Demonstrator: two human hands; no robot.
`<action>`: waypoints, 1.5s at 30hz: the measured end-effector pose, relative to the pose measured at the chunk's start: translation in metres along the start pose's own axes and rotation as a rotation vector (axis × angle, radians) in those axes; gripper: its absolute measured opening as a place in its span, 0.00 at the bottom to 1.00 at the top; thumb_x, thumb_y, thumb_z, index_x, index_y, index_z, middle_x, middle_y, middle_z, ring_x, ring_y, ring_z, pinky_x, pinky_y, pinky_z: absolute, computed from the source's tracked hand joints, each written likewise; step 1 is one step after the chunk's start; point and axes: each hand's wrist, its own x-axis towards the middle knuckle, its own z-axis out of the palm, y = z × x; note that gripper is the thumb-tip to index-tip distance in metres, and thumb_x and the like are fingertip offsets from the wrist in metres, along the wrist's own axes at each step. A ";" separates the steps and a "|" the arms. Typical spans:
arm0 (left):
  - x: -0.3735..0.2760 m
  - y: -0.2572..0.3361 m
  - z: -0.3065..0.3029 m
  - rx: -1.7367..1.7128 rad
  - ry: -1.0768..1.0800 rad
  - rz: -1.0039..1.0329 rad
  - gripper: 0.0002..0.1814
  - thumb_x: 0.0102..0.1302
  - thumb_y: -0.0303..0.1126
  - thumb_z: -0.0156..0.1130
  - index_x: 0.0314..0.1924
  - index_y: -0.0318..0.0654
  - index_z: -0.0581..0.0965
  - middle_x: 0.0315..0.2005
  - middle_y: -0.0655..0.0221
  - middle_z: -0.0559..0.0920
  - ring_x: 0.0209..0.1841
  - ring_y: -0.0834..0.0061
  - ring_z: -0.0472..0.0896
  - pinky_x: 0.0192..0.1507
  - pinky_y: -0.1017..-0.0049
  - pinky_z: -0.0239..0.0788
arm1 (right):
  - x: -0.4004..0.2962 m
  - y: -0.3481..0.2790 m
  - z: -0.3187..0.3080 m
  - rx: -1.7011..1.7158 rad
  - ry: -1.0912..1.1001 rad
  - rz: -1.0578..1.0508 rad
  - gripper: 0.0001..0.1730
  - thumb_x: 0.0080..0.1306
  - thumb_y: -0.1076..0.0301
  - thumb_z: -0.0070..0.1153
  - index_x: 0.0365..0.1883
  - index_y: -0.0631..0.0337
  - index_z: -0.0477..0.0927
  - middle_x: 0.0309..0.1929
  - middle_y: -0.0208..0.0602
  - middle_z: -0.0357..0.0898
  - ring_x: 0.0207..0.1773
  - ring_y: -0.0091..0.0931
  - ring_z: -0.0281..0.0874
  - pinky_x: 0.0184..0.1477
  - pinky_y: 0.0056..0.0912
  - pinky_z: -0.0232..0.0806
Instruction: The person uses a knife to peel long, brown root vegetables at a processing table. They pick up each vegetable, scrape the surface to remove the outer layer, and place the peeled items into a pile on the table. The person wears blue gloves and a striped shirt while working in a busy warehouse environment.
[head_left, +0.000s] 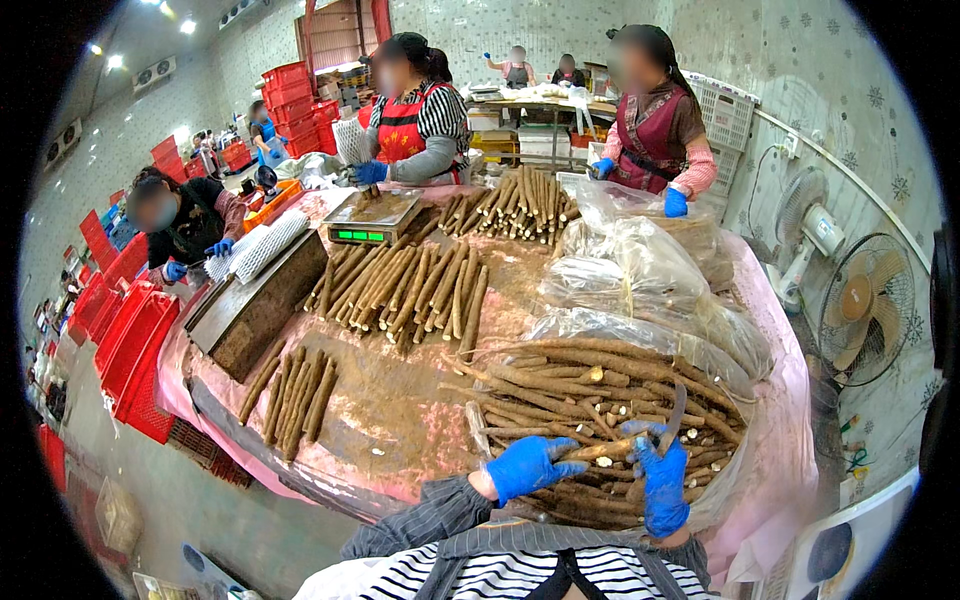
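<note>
A heap of long brown roots (555, 375), possibly yam, lies in an opened clear plastic bag right before me. In a blue glove, my left hand (529, 469) reaches over the near side of the heap, its thumb and fingers at the left end of one root (604, 451). My right hand (661, 480), gloved in blue too, grips a knife (677, 416) with its blade pointing up, and its fingers are at the same root's right end. Cut roots lie in a small row (300, 397) at the left and in a larger pile (409, 289) farther back.
A digital scale (375, 214) and a metal box (259, 300) with white foam netting (270, 244) stand on the pink-covered table (780, 420). More bagged roots (637, 262) lie at the back right. Co-workers stand across the table and at its left. Red crates (142, 352) and fans (866, 300) flank it.
</note>
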 end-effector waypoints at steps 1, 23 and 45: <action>-0.002 -0.011 0.008 -0.025 0.063 0.055 0.25 0.65 0.47 0.57 0.56 0.39 0.72 0.37 0.51 0.80 0.39 0.56 0.81 0.39 0.67 0.71 | 0.001 0.001 -0.002 -0.009 0.017 0.021 0.10 0.66 0.69 0.53 0.44 0.62 0.77 0.32 0.28 0.77 0.26 0.15 0.70 0.24 0.16 0.62; 0.008 0.002 0.009 0.017 0.113 -0.010 0.25 0.64 0.49 0.57 0.51 0.37 0.75 0.34 0.50 0.81 0.36 0.50 0.79 0.37 0.62 0.71 | 0.003 0.009 -0.001 -0.092 -0.138 0.151 0.17 0.70 0.57 0.46 0.46 0.58 0.79 0.21 0.24 0.72 0.20 0.13 0.63 0.21 0.16 0.57; -0.067 -0.125 -0.075 -0.802 0.744 -0.570 0.18 0.70 0.42 0.51 0.55 0.43 0.72 0.25 0.79 0.74 0.22 0.88 0.68 0.22 0.85 0.57 | 0.020 0.118 -0.062 -0.618 0.242 -0.193 0.19 0.65 0.76 0.52 0.55 0.60 0.74 0.52 0.39 0.77 0.51 0.27 0.74 0.53 0.31 0.67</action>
